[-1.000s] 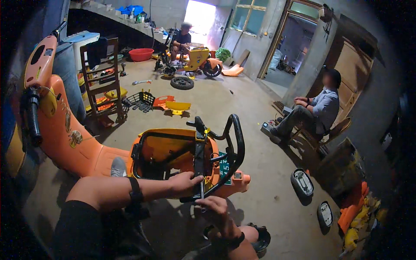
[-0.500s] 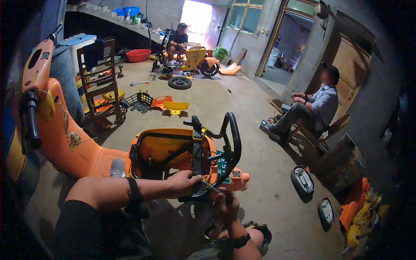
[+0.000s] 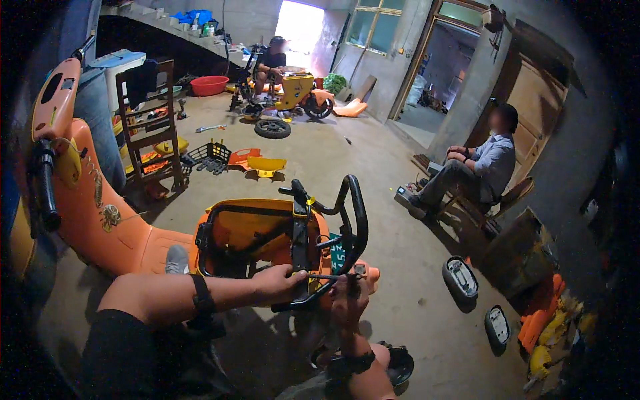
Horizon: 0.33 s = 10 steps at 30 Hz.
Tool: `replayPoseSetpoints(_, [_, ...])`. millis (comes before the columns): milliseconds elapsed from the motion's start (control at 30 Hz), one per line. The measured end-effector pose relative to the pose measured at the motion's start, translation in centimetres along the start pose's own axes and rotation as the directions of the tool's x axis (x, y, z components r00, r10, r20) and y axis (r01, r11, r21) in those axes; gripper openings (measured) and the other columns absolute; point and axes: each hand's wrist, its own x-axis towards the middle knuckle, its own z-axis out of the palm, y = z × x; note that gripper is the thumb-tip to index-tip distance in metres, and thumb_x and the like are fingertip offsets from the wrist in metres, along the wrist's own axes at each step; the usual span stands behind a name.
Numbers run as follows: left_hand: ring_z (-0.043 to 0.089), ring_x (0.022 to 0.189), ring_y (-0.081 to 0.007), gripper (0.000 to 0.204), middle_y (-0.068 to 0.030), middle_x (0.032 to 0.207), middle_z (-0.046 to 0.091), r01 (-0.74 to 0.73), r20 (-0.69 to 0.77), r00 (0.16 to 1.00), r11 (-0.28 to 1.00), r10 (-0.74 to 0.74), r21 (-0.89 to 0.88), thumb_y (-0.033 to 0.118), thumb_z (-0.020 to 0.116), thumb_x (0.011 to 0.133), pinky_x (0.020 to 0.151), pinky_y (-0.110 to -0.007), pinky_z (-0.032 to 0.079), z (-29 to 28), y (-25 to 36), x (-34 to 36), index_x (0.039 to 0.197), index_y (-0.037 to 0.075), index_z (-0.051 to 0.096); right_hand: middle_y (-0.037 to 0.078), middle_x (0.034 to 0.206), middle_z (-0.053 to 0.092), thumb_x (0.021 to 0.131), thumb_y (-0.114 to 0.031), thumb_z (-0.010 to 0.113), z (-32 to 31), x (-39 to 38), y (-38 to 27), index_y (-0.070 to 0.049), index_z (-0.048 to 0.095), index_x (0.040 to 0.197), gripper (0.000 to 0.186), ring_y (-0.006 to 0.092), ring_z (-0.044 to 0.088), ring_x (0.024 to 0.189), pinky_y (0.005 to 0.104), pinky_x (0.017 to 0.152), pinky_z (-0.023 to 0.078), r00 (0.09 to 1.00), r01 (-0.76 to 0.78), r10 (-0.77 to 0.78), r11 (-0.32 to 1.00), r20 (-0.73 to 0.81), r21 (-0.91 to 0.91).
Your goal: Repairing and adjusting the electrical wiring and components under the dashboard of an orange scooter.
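Note:
An orange scooter body with an open seat well [image 3: 247, 227] stands in front of me. Across its rear runs a black metal rack [image 3: 301, 233] with a tall curved tube handle [image 3: 361, 227]. My left hand [image 3: 277, 283] rests at the rack's near end, its fingers pinched together beside the bar; what lies between them is hidden. My right hand [image 3: 350, 303] is closed on a slim wrench-like tool [image 3: 325, 276]. The tool reaches left, almost level, to my left fingertips at the bar.
The scooter's orange seat and front section [image 3: 127, 227] extend left. Ahead lie a black basket [image 3: 208, 155], a yellow panel [image 3: 268, 167] and a wheel [image 3: 273, 129]. One person [image 3: 483, 157] sits right; another [image 3: 270, 67] sits behind a yellow scooter. Oval black-rimmed parts [image 3: 461, 278] lie right.
The tool has swung from slanting down to the right to nearly level, with my right hand moving up and slightly right. My left hand stays at the bar.

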Motion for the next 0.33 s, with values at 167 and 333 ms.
replayPoseSetpoints(167, [0.065,0.095,-0.0302,0.054,-0.0163,0.099,0.068,0.007,0.0,1.0,0.999,-0.007,-0.048,0.052,0.044,0.095,0.085,-0.04,0.048,0.6,-1.1,0.9,0.112,0.004,0.061,0.009,0.081,0.067,0.091,-0.03,0.064,0.7,-1.2,-2.1,-0.004,0.061,0.101,0.028,0.021,0.065,0.07,0.0321,0.065,0.052,0.95,0.28,-0.237,0.934,0.203,-0.221])
replayPoseSetpoints(333, [0.065,0.098,-0.0308,0.058,-0.0176,0.104,0.067,-0.047,0.023,0.999,0.999,0.047,-0.025,0.056,0.044,0.094,0.087,-0.04,0.047,0.5,-1.7,1.5,0.114,0.005,0.062,0.012,0.098,0.069,0.091,-0.029,0.064,-0.1,-1.5,0.5,-0.003,0.053,0.122,0.041,0.0279,0.069,0.086,0.0341,0.075,0.054,0.71,0.583,-0.435,0.804,0.554,-0.117])
